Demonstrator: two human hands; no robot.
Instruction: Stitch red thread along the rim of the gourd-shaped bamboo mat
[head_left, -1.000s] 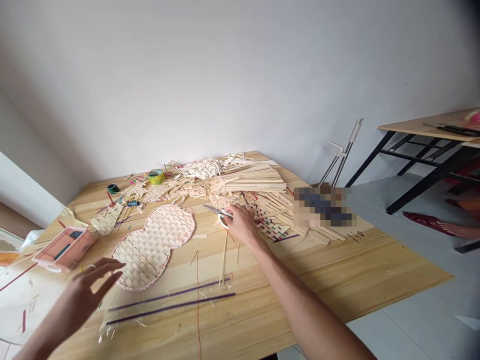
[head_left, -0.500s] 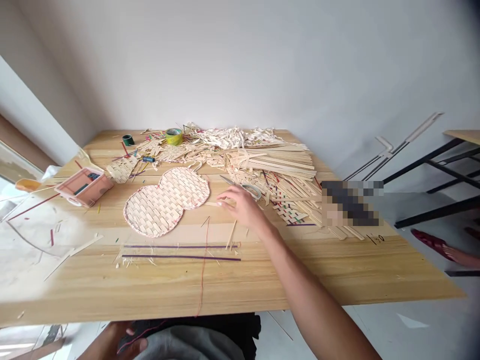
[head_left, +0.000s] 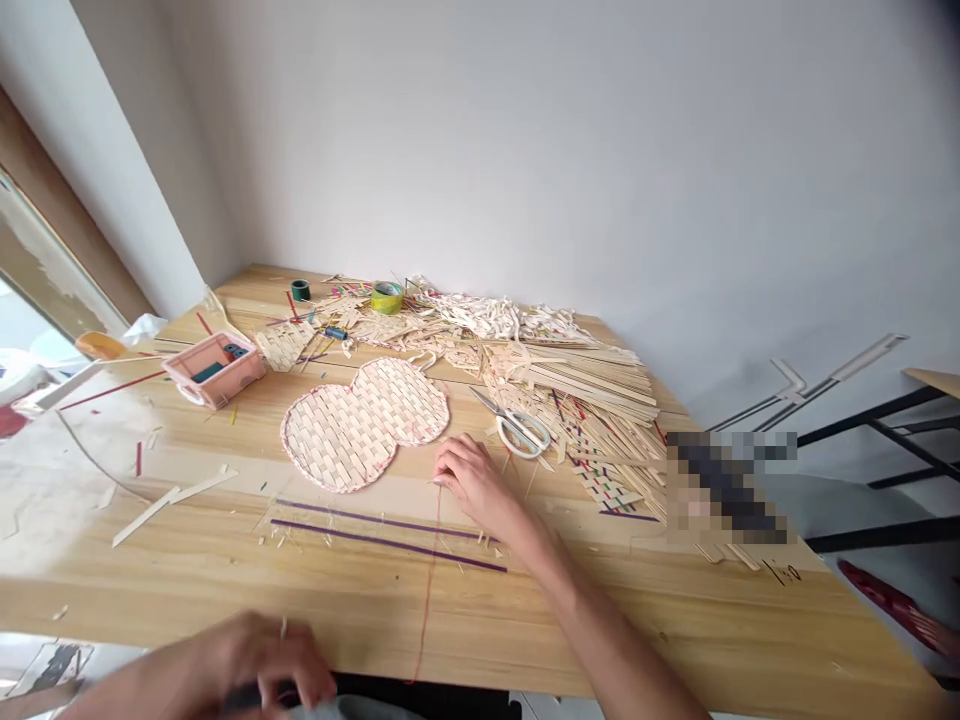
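Right hand (head_left: 474, 487) pinches a red thread (head_left: 427, 600), which trails from it down the table (head_left: 360, 600); a woven mat (head_left: 367, 425) lies beyond it leftward, scissors (head_left: 501, 411) beyond rightward. Left hand (head_left: 266, 655) curls; its grip I can't tell.

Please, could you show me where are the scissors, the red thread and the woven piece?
Scissors (head_left: 505, 412): head view, near the pivot.
Red thread (head_left: 430, 580): head view, middle of its length.
Woven piece (head_left: 365, 424): head view, middle of the weave.
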